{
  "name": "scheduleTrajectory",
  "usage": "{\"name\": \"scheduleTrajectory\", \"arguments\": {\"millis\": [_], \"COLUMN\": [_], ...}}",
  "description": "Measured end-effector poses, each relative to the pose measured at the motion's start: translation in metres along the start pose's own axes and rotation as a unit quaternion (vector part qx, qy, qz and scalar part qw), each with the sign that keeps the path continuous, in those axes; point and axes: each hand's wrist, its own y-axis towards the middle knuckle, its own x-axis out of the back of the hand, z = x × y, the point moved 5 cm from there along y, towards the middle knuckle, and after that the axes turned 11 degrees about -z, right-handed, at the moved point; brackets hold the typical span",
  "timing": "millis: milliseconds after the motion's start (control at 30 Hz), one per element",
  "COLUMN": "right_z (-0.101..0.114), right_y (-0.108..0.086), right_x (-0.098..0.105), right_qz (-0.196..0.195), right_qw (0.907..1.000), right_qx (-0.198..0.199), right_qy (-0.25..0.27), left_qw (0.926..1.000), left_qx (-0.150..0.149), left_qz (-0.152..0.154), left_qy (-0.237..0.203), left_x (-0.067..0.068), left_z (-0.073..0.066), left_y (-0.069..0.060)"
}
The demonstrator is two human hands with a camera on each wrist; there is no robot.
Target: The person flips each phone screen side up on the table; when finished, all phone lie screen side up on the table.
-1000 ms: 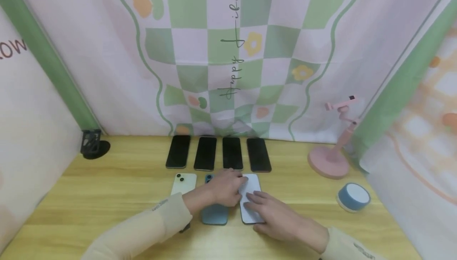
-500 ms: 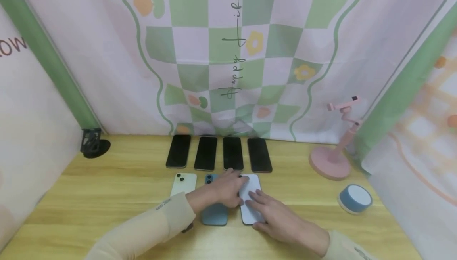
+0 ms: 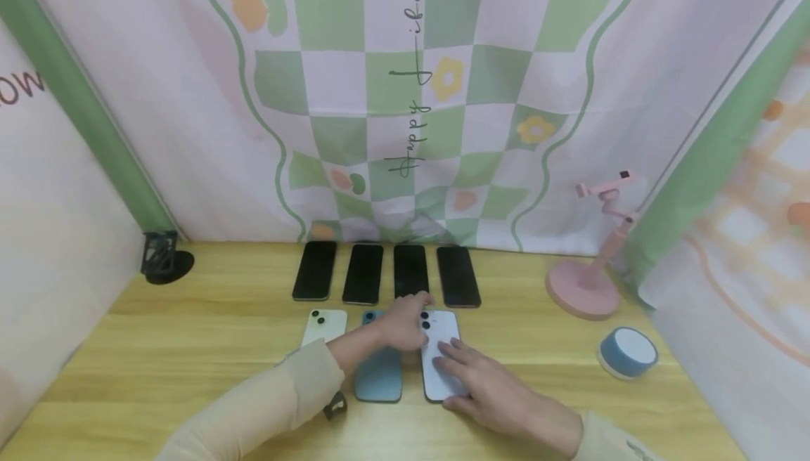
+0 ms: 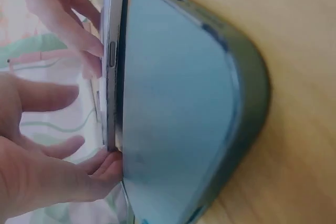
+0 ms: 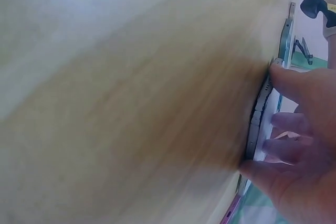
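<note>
Head view: left hand (image 3: 403, 326) has just slid off the lenses (image 3: 426, 325) of the white phone (image 3: 441, 329), so steadying seems down to the right hand (image 3: 492, 385), gripping its near corner. Left fingers (image 4: 52, 98) spread apart; contact unclear. Phone's lying on the desk (image 3: 126, 377), beside the blue phone (image 3: 380, 380).

The white phone (image 3: 439, 369) had a smooth back with a metal-looking rim, while the blue phone (image 4: 178, 93) showed a smooth, softly satiny back and a rounded, metallic-looking edge. The dark phones (image 3: 363, 275) had smooth, glassy-looking faces. The table (image 3: 209, 348) looked wood-grained, the hanging (image 3: 493, 74) was matt cloth, and the pink stand (image 3: 581, 289) looked like matt plastic.
</note>
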Motion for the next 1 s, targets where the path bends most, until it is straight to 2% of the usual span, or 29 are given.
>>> {"name": "scheduleTrajectory", "arguments": {"millis": [133,200,267,400,500,567,767,1000], "right_z": [0.001,0.002,0.003,0.005,0.007,0.006,0.005,0.004], "right_y": [0.000,0.000,0.000,0.000,-0.001,-0.002,-0.002,-0.002], "right_x": [0.000,0.000,0.000,-0.001,-0.001,0.000,0.001,0.000], "right_qz": [0.005,0.009,0.015,0.021,0.020,0.019,0.011,0.024], "right_qw": [0.9998,0.9996,0.9992,0.9988,0.9988,0.9988,0.9991,0.9979], "right_qx": [-0.015,-0.022,-0.030,-0.033,-0.033,-0.033,-0.031,-0.045], "right_qy": [0.008,0.015,0.022,0.030,0.031,0.031,0.027,0.041], "left_qw": [0.9966,0.9949,0.9940,0.9938,0.9925,0.9910,0.9838,0.9828], "left_qx": [0.032,0.046,0.058,0.063,0.068,0.083,0.135,0.148], "left_qz": [-0.022,-0.031,-0.041,-0.057,-0.066,-0.068,-0.067,-0.063], "left_qy": [-0.074,-0.085,-0.084,-0.071,-0.077,-0.080,-0.097,-0.091], "left_x": [0.003,0.004,0.005,0.004,0.002,0.000,-0.003,-0.004], "left_z": [0.002,0.004,0.005,0.007,0.009,0.011,0.013,0.012], "left_y": [0.003,0.005,0.005,0.004,0.004,0.004,0.006,0.006]}}
